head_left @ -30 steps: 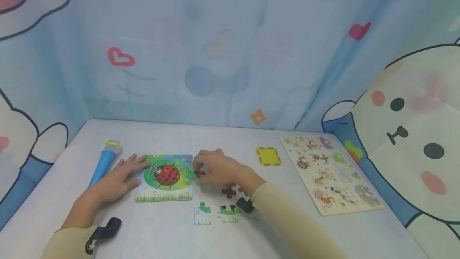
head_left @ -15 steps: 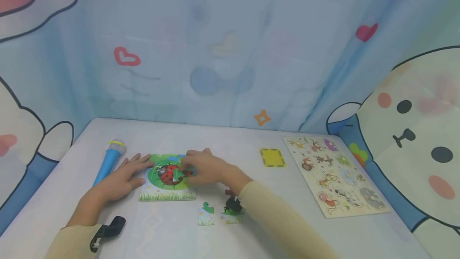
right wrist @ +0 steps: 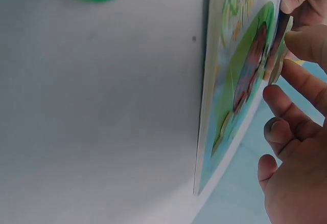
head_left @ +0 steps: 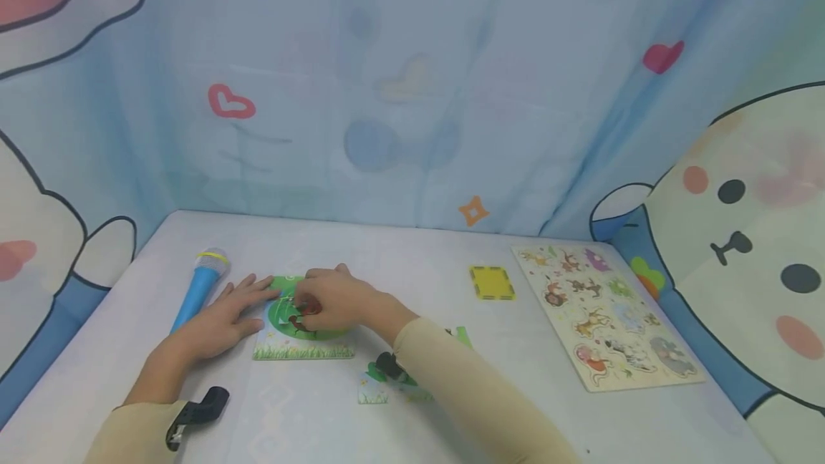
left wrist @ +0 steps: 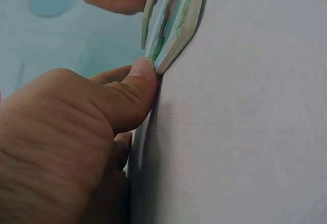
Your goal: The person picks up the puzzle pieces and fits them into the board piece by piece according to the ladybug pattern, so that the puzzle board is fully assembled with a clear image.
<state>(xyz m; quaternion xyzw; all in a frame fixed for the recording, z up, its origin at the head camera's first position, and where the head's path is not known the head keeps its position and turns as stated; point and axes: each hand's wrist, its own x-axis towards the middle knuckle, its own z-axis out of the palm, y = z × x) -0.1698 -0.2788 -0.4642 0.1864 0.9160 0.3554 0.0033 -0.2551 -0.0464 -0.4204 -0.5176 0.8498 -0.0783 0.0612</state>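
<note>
My left hand (head_left: 222, 317) rests along the left side of a ladybug jigsaw puzzle board (head_left: 303, 351). Its fingers are stretched out, and the left wrist view shows the thumb right at the board's edge. Over the picture, my right hand (head_left: 338, 299) pinches a puzzle piece (right wrist: 280, 55) between thumb and fingers. The piece is tilted above the board in the right wrist view. From the head view, the hand covers much of the ladybug. A loose puzzle piece (head_left: 372, 391) with grass and flowers lies just right of the board's front corner; others are partly under the right forearm.
Beside the left hand lies a blue toy microphone (head_left: 196, 294). A yellow square tile (head_left: 493, 283) sits toward the back, and a wooden animal puzzle board (head_left: 606, 317) stretches along the right. A patterned curtain (head_left: 399, 92) hangs behind the table.
My right hand has moved left from the board's right edge to over the ladybug, carrying the puzzle piece. The left hand stays by the board's left side. The head view has shifted slightly.
</note>
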